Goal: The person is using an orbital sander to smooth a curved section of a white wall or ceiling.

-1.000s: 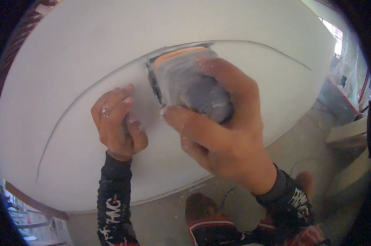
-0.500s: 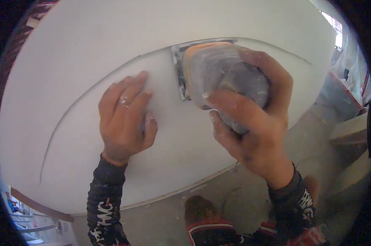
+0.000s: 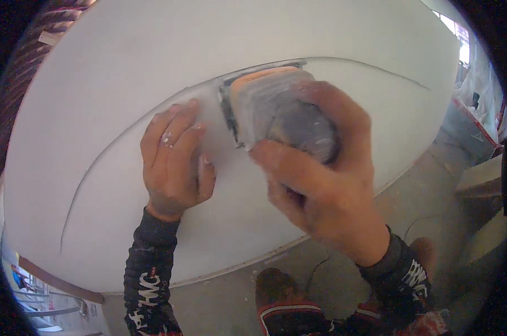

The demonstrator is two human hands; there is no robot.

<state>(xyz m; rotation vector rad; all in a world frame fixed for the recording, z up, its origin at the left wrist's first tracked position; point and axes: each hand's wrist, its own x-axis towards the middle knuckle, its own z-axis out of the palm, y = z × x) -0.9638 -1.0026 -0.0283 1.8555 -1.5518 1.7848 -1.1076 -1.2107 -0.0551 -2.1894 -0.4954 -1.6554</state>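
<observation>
A dust-covered power sander point(image 3: 307, 130) with an orange-edged pad lies against a large smooth white panel point(image 3: 248, 28). My right hand point(image 3: 340, 190) wraps round its body from above and the right side. A dark backing edge shows along the sander's left and far sides. Left of it, my left hand point(image 3: 175, 159) rests on the panel, its slightly bent fingers apart and holding nothing. White dust marks its fingers. A thin dark curved line point(image 3: 371, 66) runs across the panel, passing the far edge of the sander.
Below the panel's near edge is a grey floor point(image 3: 388, 218), with my legs point(image 3: 290, 313) at the bottom. At the right stand a plastic-covered bundle point(image 3: 477, 112) and a pale block-like object point(image 3: 480, 176). A brown ribbed surface point(image 3: 35, 61) fills the upper left edge.
The sander has slid left along the curved line in my right hand, closer to my left hand. My left hand keeps its place on the panel; the view has shifted slightly.
</observation>
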